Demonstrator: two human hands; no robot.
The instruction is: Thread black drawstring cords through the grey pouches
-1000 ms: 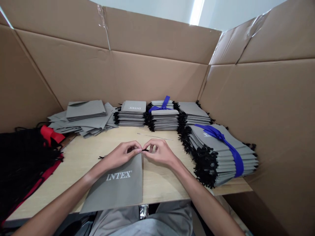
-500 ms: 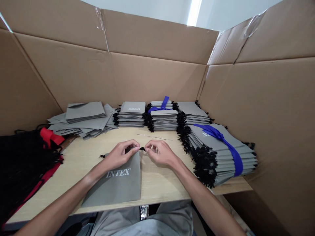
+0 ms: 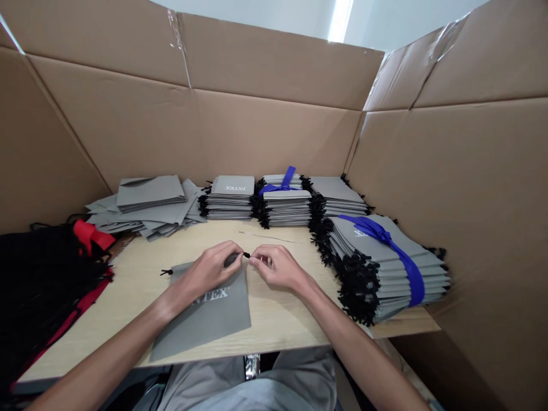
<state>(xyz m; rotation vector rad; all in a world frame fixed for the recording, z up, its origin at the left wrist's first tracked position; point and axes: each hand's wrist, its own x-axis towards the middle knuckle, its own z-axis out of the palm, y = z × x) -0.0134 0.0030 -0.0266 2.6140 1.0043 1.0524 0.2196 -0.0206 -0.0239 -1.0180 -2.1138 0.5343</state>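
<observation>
A grey drawstring bag [image 3: 218, 317] with white INTEX lettering lies flat on the table, partly under my left forearm. At its upper right corner, a short black cord [image 3: 246, 255] with a knot shows between my two hands. My left hand [image 3: 218, 262] pinches the cord on the bag side, its fingers closed. Thumb and fingertips of my right hand [image 3: 274, 265] pinch the other end of it. A second black knot [image 3: 166, 273] sticks out from the bag's upper left corner. The fingertips hide most of the cord.
A thin wire-like needle [image 3: 269, 237] lies beyond my hands. Stacked bags [image 3: 226, 205] stand along the cardboard wall [image 3: 274, 131]. On the right sits a bundle tied with blue ribbon [image 3: 411, 274]. Loose grey bags [image 3: 149, 194] and black cords [image 3: 38, 285] with red ribbon are on the left.
The bag has turned slightly, and its lower right corner has shifted up and right. My left hand covers more of the lettering. Both hands still pinch the cord.
</observation>
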